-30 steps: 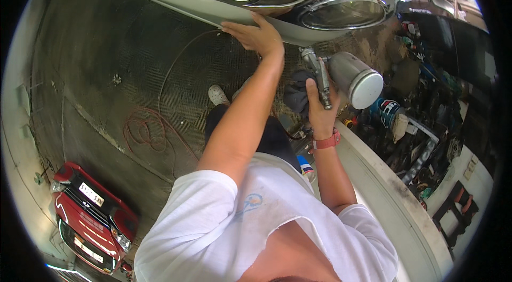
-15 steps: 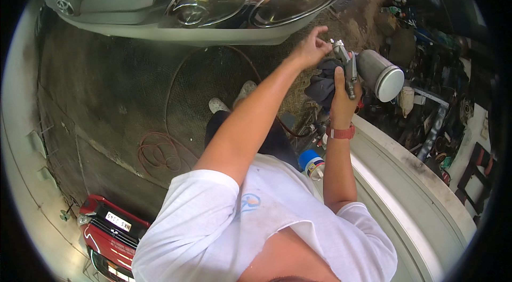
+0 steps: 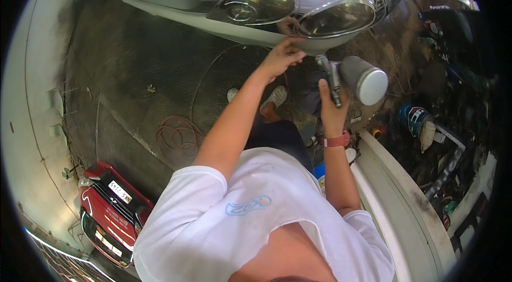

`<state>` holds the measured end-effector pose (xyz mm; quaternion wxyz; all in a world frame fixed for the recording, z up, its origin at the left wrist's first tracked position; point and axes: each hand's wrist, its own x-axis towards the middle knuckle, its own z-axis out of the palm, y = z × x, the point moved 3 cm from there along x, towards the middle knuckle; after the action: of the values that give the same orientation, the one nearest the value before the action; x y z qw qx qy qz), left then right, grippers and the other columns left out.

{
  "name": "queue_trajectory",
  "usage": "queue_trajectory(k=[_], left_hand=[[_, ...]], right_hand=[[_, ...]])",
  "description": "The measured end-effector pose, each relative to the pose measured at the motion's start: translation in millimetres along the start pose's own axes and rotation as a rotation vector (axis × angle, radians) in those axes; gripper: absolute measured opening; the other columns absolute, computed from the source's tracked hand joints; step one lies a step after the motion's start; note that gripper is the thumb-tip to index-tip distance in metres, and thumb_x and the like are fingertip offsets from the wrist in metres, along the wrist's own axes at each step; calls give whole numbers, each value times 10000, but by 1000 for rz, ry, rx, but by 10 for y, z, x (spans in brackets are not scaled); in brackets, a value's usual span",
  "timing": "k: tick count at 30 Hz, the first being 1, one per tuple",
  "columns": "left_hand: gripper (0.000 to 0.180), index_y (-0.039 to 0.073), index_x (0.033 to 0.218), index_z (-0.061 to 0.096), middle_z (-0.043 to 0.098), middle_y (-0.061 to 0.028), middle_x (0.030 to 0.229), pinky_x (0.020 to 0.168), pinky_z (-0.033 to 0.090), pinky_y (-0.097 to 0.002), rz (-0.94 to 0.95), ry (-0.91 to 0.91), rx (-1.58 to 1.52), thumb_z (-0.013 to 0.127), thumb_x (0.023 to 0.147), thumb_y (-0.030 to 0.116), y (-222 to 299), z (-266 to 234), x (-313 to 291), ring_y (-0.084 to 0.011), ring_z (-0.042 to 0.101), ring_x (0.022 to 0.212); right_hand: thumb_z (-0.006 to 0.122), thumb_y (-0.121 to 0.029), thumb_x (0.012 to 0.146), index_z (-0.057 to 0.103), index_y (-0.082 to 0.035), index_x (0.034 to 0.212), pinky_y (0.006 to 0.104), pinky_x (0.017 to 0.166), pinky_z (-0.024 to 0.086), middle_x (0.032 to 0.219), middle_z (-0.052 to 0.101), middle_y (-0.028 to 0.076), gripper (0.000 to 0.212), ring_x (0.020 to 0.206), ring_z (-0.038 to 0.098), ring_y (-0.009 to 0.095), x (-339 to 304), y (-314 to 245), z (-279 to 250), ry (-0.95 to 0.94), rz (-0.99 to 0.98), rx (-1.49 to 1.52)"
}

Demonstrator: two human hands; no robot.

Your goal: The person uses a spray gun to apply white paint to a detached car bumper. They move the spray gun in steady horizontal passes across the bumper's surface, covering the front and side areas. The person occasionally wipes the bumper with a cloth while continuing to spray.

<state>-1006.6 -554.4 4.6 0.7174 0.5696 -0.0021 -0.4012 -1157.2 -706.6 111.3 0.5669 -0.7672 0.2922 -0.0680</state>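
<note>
My right hand (image 3: 333, 108) is wrapped round a metal spray gun (image 3: 334, 82), with a red watch on that wrist. A grey cylindrical cup (image 3: 354, 71) with a pale round end sticks out to the right of the gun. Dark cloth (image 3: 311, 95) hangs at the left side of this hand. My left hand (image 3: 281, 60) is empty, fingers apart and slightly curled, just in front of the lower edge of a silver car bumper (image 3: 224, 28). Whether its fingertips touch the bumper I cannot tell. Above it are the car's round headlights (image 3: 336, 18).
A reddish hose (image 3: 173, 135) lies coiled on the dark floor at left. Behind it stands a red car (image 3: 109, 212). A long pale panel (image 3: 397, 186) lies at my right side, beside a blue-capped container (image 3: 320, 171). Cluttered tools and a blue can (image 3: 413, 117) fill the far right.
My view has turned, so the silver car appears further right. My left hand has moved left, away from the spray gun's front. The right hand keeps hold of the spray gun.
</note>
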Motion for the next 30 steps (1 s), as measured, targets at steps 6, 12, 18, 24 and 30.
queue_trajectory(k=[6,12,18,24,30], left_hand=[[475,141,1437,677,764,-31,1136,879,530,-294,22,91,179,836,1000,236,423,-1219,-374,-134,677,986],[413,156,1393,710,798,-30,1187,870,520,-287,-16,152,334,819,1006,247,802,-2375,-508,-109,689,1026],[295,127,1297,753,770,-18,1241,925,536,-363,172,422,520,783,1032,253,1170,-3122,-743,-165,700,1026],[1003,-80,1729,91,307,-351,1691,1293,308,-560,479,1125,602,697,1086,395,903,-3428,-877,-472,336,1575],[1247,-97,1725,-68,-1,-379,1797,1364,117,-611,189,1152,249,660,1045,652,705,-3187,-366,-532,55,1686]], right_hand=[[789,-195,1039,654,-33,1550,413,1233,433,1528,696,165,552,1449,615,275,-27,-193,808,-242,-169,119],[777,-167,1053,656,-35,1548,380,1233,423,1508,710,141,526,1417,626,223,-150,-551,1449,-324,-199,61],[798,-185,1038,663,-87,1556,395,1231,425,1529,695,151,545,1446,614,253,-316,-671,2054,-275,-152,0],[803,-221,1041,650,-120,1575,402,1238,417,1577,662,153,564,1493,584,271,-446,-757,2626,-179,-143,-47],[787,-225,1054,626,-125,1602,386,1248,404,1593,655,135,579,1507,564,243,-616,-998,2938,-97,-53,-45]])
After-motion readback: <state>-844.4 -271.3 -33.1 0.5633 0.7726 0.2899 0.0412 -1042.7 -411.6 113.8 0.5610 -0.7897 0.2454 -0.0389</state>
